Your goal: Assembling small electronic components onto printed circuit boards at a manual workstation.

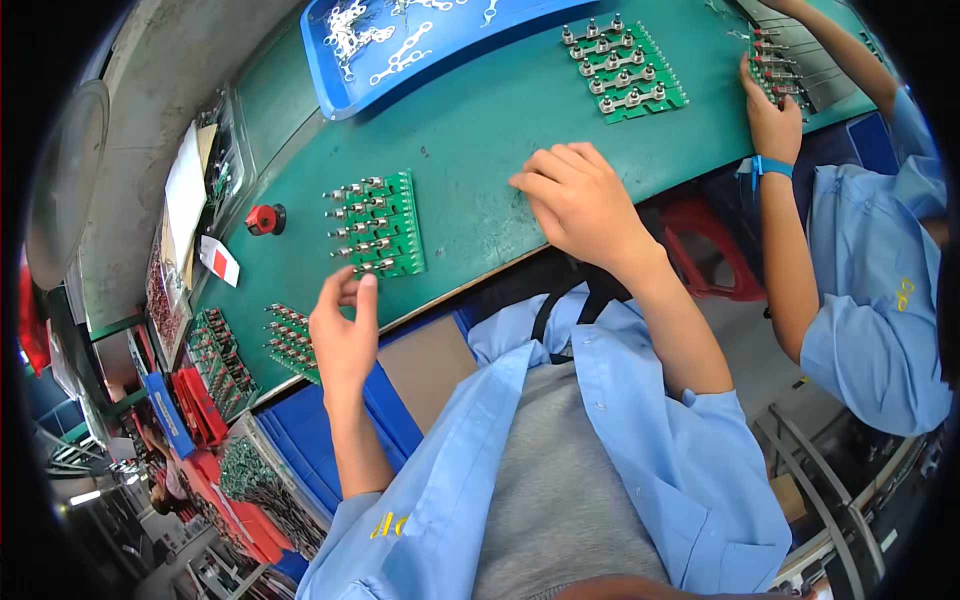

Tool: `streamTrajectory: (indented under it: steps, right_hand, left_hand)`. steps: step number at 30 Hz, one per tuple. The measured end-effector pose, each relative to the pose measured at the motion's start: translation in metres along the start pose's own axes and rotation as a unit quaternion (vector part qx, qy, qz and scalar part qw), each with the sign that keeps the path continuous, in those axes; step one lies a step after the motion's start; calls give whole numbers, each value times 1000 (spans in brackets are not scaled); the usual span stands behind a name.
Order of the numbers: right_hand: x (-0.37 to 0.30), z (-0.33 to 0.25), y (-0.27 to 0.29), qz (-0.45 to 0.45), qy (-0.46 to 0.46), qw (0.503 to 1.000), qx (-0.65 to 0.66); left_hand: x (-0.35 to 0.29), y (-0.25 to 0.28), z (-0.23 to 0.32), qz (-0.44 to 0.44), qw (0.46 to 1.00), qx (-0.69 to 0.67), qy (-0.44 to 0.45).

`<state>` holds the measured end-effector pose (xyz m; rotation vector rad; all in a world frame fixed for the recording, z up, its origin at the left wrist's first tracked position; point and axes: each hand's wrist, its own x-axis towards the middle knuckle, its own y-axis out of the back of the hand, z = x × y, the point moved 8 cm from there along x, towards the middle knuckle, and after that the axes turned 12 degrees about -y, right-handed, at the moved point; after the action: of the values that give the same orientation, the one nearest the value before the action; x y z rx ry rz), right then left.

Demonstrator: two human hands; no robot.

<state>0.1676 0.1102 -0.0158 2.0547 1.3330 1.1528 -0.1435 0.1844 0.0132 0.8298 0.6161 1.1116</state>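
Grip at L (344,318) is half-curled at near end of green PCB (412,225); contact can't be told. R grip (587,205) is loosely bent over desk (470,200), nothing visibly held. PCB's judged light, stiff, w/ fragile metal parts (372,226); best taken by bare R edge. Long axis is pointed approx. away from body, parts facing L.

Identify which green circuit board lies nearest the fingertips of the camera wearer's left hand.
The board just beyond the left hand, its near edge by the fingertips. Others lie farther off, like the panel beyond the right hand, near the blue tray.
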Motion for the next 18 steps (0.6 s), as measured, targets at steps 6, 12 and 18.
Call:
streamTrajectory:
  steps: [6, 12, 18]
  right_hand:
    - [17, 9, 12, -6, 11, 1000, 18]
    - [18, 15, 13, -51, 61, 996, 42]
    - [16, 25, 12, -64, 33, 992, 103]
  left_hand:
    - [-22, -21, 23, 24, 996, -80, 21]
    - [-11, -5, 5, 217, 976, 13, 17]
    - [16, -30, 3, 210, 975, -63, 41]
